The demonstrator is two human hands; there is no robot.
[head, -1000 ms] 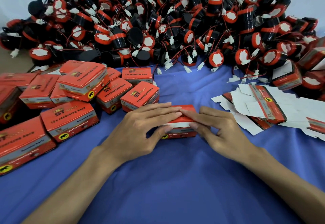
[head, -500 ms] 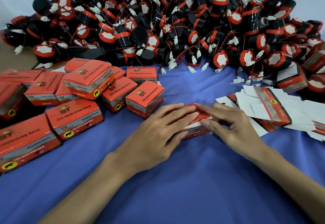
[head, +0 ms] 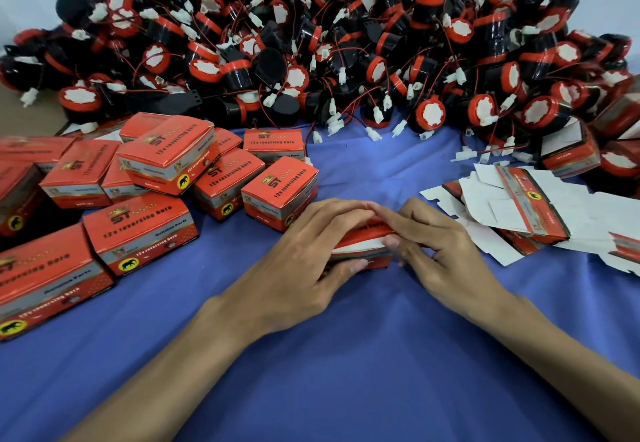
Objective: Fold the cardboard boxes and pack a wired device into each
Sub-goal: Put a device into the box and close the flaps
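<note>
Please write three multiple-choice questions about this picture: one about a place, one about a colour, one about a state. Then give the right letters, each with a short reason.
1. Where do the flat cartons lie? A. far left B. on the right C. at the near edge
2. What colour is the cloth? A. green B. blue C. white
3. How is the box in the middle? A. untouched B. gripped by the left hand and right hand C. lying flat, unfolded
Answers: 1 B, they lie beyond the right hand; 2 B, blue shows around everything; 3 B, fingers of both curl over it.
</note>
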